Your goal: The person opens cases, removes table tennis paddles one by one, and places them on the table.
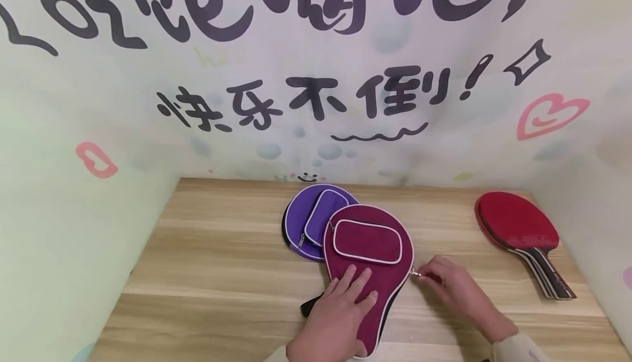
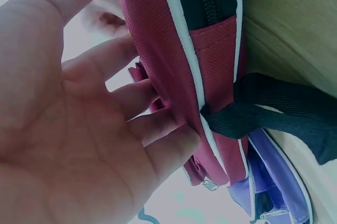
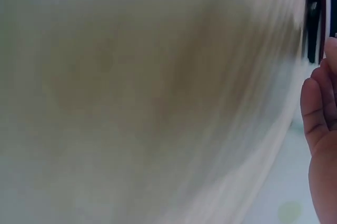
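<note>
A maroon table tennis paddle case with white piping lies on the table, its round end overlapping a purple paddle case behind it. My left hand presses on the narrower part of the maroon case with its fingers spread. In the left wrist view those fingers rest on the maroon fabric, near a black strap and the zipper side. At the case's right edge my right hand pinches the zipper pull between thumb and forefinger. Only part of that hand appears in the right wrist view.
Red table tennis paddles lie stacked at the right of the wooden table, handles toward the front right. Walls printed with dark lettering and hearts enclose the table at the back and on both sides.
</note>
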A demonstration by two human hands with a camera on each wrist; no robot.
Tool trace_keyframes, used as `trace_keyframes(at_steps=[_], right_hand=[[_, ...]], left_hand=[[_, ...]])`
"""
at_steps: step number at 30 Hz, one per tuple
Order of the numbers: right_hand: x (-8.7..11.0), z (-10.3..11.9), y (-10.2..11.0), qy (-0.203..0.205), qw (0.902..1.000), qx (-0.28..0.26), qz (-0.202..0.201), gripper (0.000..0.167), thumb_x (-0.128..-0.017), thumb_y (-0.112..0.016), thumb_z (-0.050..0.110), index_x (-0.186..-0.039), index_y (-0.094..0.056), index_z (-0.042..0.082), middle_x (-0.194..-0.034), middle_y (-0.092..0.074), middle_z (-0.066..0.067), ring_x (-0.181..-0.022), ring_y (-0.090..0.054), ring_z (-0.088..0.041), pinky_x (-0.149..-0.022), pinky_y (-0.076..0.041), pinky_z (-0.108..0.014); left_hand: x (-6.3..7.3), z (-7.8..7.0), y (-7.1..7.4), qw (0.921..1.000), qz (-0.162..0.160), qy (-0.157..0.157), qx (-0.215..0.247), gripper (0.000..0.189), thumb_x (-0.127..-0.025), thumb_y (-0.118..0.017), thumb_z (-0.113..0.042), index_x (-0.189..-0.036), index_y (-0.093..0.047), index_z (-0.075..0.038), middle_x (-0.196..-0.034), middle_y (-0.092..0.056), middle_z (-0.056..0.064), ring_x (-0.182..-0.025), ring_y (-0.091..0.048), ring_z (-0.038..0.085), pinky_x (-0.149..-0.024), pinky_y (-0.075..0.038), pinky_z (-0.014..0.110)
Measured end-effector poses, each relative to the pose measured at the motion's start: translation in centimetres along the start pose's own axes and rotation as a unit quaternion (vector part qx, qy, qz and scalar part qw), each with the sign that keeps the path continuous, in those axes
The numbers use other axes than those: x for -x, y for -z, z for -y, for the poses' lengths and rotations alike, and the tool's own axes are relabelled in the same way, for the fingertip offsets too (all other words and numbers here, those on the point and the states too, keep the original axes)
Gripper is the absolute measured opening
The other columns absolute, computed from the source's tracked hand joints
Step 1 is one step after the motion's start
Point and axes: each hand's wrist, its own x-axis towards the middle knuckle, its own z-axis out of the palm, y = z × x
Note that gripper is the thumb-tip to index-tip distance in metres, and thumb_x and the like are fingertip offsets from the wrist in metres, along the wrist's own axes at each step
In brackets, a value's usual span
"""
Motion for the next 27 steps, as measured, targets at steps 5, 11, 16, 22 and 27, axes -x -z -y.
trace_keyframes(at_steps=[5, 11, 16, 22, 27], right_hand=[[1.2, 2.6, -0.9, 0.016, 0.9994, -0.029, -0.004, 0.038, -0.067, -0.084, -0.009, -0.090, -0.072, 0.018, -0.087, -0.065, 0.013, -0.076, -0.059, 0.004, -0.068, -0.045, -0.007], [2.2, 5.6, -1.8, 0.010, 0.9974, -0.065, 0.030, 0.039, -0.072, -0.083, -0.007, -0.096, -0.073, 0.021, -0.092, -0.065, 0.014, -0.082, -0.060, 0.003, -0.075, -0.047, -0.005], [3.3, 8.0, -2.8, -0.001, 0.9911, -0.109, 0.076, 0.029, -0.081, -0.082, 0.003, -0.097, -0.071, 0.025, -0.093, -0.065, 0.016, -0.084, -0.059, 0.006, -0.077, -0.047, -0.003], [5.1, 9.7, -4.4, 0.018, 0.9836, -0.166, 0.069, 0.028, -0.082, -0.081, 0.001, -0.096, -0.071, 0.024, -0.091, -0.063, 0.015, -0.081, -0.056, 0.009, -0.071, -0.044, -0.002], [6.3, 10.4, -5.7, 0.054, 0.9860, -0.155, 0.031, 0.030, -0.077, -0.081, -0.001, -0.093, -0.072, 0.022, -0.088, -0.061, 0.014, -0.079, -0.055, 0.009, -0.071, -0.042, 0.001]], left_hand=[[0.1, 0.2, -0.1, 1.0000, 0.001, -0.002, 0.003, 0.088, -0.071, -0.089, -0.051, -0.149, -0.053, -0.031, -0.169, -0.029, -0.003, -0.158, -0.027, 0.029, -0.121, -0.040, 0.046], [0.2, 0.2, -0.2, 1.0000, 0.000, -0.002, 0.009, 0.088, -0.071, -0.088, -0.050, -0.149, -0.053, -0.031, -0.170, -0.028, -0.003, -0.158, -0.026, 0.028, -0.122, -0.038, 0.045], [0.2, 0.2, -0.2, 0.9999, -0.009, -0.004, 0.001, 0.087, -0.071, -0.088, -0.051, -0.148, -0.054, -0.030, -0.169, -0.030, -0.002, -0.158, -0.027, 0.028, -0.121, -0.039, 0.044], [0.2, 0.3, -0.1, 1.0000, 0.000, -0.003, 0.009, 0.086, -0.073, -0.087, -0.051, -0.149, -0.053, -0.030, -0.170, -0.028, -0.002, -0.158, -0.027, 0.029, -0.121, -0.039, 0.045], [0.2, 0.3, -0.2, 0.9999, -0.003, -0.006, 0.012, 0.086, -0.073, -0.087, -0.051, -0.149, -0.053, -0.029, -0.170, -0.028, -0.002, -0.157, -0.027, 0.029, -0.120, -0.040, 0.046]])
